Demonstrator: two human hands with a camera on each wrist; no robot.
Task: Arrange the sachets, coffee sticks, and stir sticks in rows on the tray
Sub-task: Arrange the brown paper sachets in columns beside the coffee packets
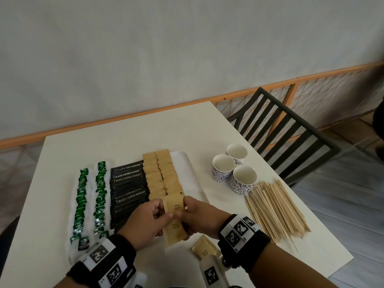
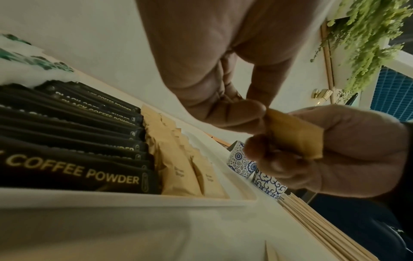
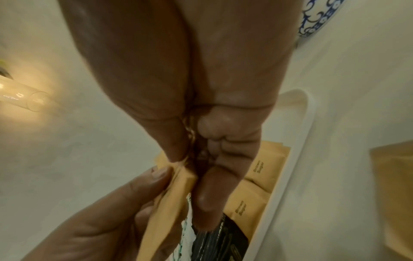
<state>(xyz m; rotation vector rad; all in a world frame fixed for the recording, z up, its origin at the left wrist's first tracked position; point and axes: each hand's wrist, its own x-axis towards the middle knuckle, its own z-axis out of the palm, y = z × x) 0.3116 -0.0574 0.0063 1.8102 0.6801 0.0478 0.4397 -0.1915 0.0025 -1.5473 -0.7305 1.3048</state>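
Note:
A white tray [image 1: 187, 173] carries two rows of green-and-white sachets [image 1: 91, 200], a row of black coffee sticks [image 1: 128, 190] and two rows of brown sugar sachets [image 1: 162, 175]. Over the tray's near end both hands hold a small stack of brown sachets [image 1: 175, 206]. My left hand [image 1: 166, 215] pinches the stack's left edge. My right hand [image 1: 182, 208] grips its right side, fingers curled round it. The left wrist view shows the held brown sachets [image 2: 295, 134] between the two hands. The wooden stir sticks [image 1: 276, 208] lie in a pile on the table, right of the tray.
Three blue-patterned cups [image 1: 243, 179] stand between the tray and the stir sticks. One loose brown sachet [image 1: 205, 248] lies on the table by my right wrist. A black slatted chair [image 1: 286, 132] stands at the table's far right corner.

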